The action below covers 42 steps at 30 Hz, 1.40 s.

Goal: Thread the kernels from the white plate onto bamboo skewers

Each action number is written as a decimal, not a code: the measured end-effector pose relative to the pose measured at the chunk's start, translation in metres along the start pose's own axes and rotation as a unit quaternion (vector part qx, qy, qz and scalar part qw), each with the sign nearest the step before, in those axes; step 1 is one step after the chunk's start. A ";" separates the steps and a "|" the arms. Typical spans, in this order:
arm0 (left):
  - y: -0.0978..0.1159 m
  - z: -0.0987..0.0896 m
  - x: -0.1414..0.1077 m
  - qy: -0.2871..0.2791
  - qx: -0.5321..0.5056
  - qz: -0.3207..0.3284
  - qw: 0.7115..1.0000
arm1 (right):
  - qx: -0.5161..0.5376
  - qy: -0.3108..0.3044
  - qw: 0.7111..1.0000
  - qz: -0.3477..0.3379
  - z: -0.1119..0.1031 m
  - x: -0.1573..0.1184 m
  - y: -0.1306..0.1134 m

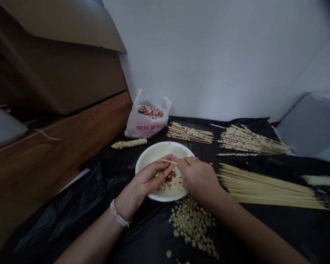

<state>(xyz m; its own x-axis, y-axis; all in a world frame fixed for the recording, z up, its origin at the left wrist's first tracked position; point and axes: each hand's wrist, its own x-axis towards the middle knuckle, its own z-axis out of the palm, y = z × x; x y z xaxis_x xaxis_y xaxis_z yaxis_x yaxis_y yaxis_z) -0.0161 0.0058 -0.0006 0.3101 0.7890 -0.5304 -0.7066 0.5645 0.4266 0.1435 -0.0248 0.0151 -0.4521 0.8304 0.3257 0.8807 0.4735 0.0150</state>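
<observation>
My right hand (199, 178) pinches a thin bamboo skewer (169, 161) over a white bowl (145, 152), its bare tip pointing left. Beneath that tip, my left hand (151, 176) is turned palm up with its fingers curled; what lies in them is too small to make out. Pale and dark red corn kernels (169, 187) cover part of the bowl's bottom, around a printed red flower. In front of the bowl, a loose heap of flat, pale round pieces (192, 222) is spread on black plastic sheeting (143, 234).
A white plastic bag (145, 123) holds speckled corn cobs (151, 111). A mostly stripped cob (129, 143) lies beside it. Kernel-threaded skewers form two piles (189, 132) (242, 139) at the back. Bare skewers (269, 185) lie right, near scissors (323, 198). A cardboard box (71, 69) stands left.
</observation>
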 end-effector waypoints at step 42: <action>0.020 0.002 0.015 -0.038 0.097 0.045 0.994 | -0.008 0.061 0.998 0.029 0.020 0.000 0.005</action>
<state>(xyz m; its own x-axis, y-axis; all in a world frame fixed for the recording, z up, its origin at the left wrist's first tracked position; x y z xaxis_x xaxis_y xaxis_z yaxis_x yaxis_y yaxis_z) -0.0248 0.0295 0.0013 0.3039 0.8498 -0.4307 -0.6005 0.5218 0.6059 0.1448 -0.0168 -0.0036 -0.3810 0.8132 0.4400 0.9071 0.4207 0.0079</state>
